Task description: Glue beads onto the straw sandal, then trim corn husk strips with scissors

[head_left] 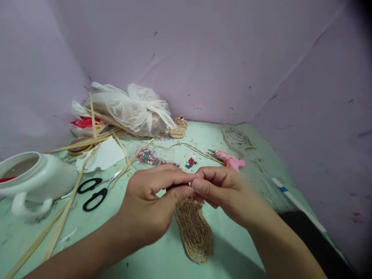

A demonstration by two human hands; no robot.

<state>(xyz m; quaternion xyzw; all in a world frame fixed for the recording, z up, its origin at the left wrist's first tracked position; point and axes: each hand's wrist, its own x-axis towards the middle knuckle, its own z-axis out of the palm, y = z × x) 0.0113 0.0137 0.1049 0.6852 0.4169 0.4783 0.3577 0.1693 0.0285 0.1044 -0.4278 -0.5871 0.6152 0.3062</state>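
My left hand (158, 201) and my right hand (223, 188) meet in the middle, thumb and index finger of each pinched together. Whatever sits between the fingertips is too small to make out. Just below them is a sole-shaped piece of coiled, braided straw (195, 232), with a few red beads (192, 197) near its upper end. My fingers hide that end, so I cannot tell whether they touch it. Beyond the hands lie a small cluster of coloured beads (191, 162) and a clear bag of mixed beads (154, 158).
Black-handled scissors (97, 193) and a white jug (35, 182) are on the left, among long straw strips (66, 217). A pink glue gun (231, 159) lies right of centre. At the back are a white plastic bag (130, 110) and a finished-looking straw slipper (178, 128).
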